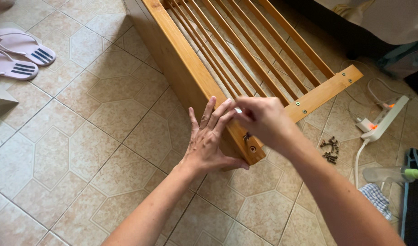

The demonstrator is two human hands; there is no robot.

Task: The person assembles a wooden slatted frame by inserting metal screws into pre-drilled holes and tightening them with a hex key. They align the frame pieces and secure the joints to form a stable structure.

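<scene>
Left hand (209, 136) flat on frame (186, 68); right hand (263, 119) perhaps pinching.

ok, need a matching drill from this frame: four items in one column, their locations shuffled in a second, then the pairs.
Items:
1. left hand
2. loose screws
3. pink slippers
4. power strip

Places:
A. top left, on the floor tiles
B. flat against the side of the wooden frame near its corner
C. far right, with its white cable running down
D. small pile on the tiles just right of the frame's corner

Pairs: 1-B, 2-D, 3-A, 4-C
</scene>
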